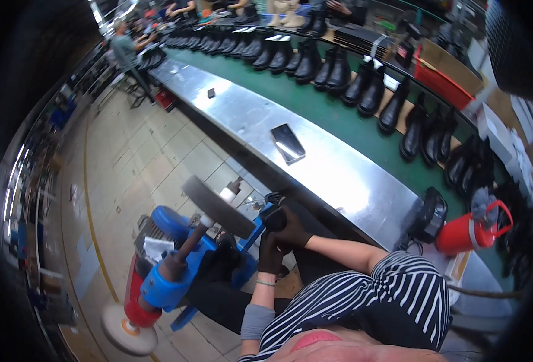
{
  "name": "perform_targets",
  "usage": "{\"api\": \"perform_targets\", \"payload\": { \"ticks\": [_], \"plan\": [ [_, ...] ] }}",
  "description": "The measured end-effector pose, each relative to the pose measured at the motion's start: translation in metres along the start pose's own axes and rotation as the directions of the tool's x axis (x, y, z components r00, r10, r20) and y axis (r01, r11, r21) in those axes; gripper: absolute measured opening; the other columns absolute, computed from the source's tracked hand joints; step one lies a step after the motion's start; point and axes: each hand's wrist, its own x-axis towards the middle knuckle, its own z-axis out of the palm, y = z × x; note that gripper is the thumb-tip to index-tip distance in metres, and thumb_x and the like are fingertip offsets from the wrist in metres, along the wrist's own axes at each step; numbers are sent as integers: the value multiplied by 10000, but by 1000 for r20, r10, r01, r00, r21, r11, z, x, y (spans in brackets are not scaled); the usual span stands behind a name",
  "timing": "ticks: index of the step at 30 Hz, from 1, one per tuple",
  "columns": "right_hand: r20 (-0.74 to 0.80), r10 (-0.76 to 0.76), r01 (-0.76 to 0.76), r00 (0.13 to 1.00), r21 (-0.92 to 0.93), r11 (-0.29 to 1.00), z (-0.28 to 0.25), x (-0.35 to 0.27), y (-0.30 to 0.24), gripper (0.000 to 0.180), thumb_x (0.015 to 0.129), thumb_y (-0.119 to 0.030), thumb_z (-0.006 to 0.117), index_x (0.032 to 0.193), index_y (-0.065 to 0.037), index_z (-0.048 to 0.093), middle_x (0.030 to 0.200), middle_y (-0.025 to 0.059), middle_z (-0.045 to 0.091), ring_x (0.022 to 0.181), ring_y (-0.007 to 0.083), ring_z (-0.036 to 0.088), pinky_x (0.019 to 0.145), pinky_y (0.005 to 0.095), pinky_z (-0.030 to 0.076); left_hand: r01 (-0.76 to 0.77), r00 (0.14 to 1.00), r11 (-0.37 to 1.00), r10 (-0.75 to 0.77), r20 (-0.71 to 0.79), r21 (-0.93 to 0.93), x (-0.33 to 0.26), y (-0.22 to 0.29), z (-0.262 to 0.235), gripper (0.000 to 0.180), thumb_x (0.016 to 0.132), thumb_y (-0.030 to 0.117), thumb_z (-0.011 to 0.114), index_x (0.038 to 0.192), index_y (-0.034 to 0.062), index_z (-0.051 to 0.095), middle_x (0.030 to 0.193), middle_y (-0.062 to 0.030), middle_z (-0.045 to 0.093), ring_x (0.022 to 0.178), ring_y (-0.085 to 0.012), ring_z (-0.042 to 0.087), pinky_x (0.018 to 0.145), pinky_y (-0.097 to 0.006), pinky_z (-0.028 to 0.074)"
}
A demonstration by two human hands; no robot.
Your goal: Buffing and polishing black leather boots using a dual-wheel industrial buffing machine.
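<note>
Near the frame's centre we see both gloved hands closed together on a dark object [274,218] beside the grey buffing wheel [218,206]: the right hand [291,230] grips from above, the left hand [271,253] from below. Black boots [339,72] line the green conveyor [314,111] across the upper frame.
</note>
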Motion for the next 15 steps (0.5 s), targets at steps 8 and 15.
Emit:
{"api": "perform_targets", "payload": {
  "ticks": [8, 15],
  "plan": [
    [-477, 463, -569, 747, -98, 817, -191, 58, 23, 844, 571, -436, 803, 1167, 66, 479, 1006, 227, 624, 923, 324, 637, 796, 384, 518, 205, 979, 944, -198, 53, -260, 0, 45, 56, 500, 940, 264, 519, 1367, 46, 377, 1312, -101, 476, 1122, -228, 554, 869, -408, 512],
    [-418, 496, -614, 761, -215, 760, -250, 91, 58, 339, 782, -383, 660, 981, -112, 705, 1024, 136, 665, 849, 288, 648, 773, 381, 511, 250, 966, 956, -258, -31, -151, -10, 30, 22, 584, 877, 379, 613, 1346, 101, 402, 1263, -109, 513, 1088, -261, 534, 879, -424, 469]
  ]
}}
